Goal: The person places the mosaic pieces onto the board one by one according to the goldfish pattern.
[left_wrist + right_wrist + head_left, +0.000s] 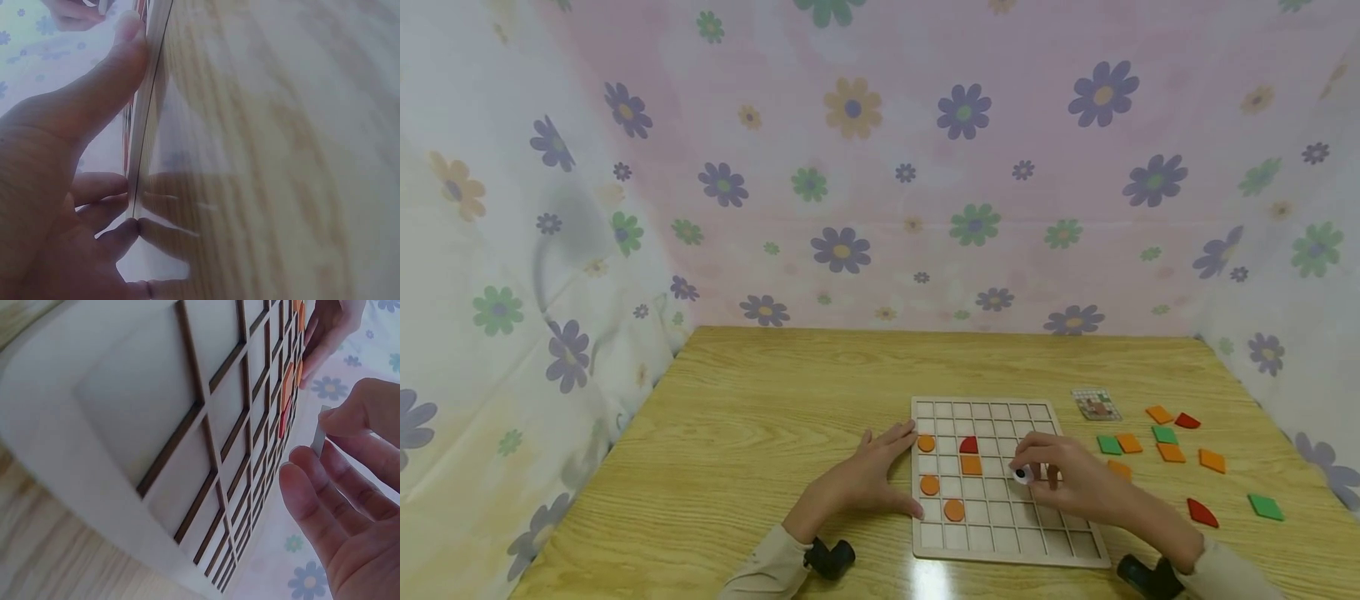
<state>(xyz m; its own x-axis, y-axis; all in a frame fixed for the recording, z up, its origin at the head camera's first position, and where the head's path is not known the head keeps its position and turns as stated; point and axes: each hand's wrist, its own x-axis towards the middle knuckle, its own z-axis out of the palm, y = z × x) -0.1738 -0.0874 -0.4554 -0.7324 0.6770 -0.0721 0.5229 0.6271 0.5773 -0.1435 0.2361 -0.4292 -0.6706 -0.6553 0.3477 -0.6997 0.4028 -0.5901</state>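
Note:
A wooden grid board (1007, 540) lies on the table. My left hand (872, 477) rests at its left edge, fingers spread; in the left wrist view the thumb (103, 84) and fingertips touch the board's side. Over the right half of the grid, my right hand (1078, 477) pinches a small white disc (1022, 474) with a black dot, like an eye. The right wrist view shows that disc (320, 432) edge-on, held apart from the board. On the grid sit three orange discs (929, 485), a red quarter-circle (969, 445) and an orange square (971, 465).
To the right of the board lie several loose orange and green squares (1266, 507) and red quarter-circles (1202, 512). A small pattern card (1097, 405) lies behind the board's right corner. Flowered cloth (895, 200) hangs around the wooden table (760, 392).

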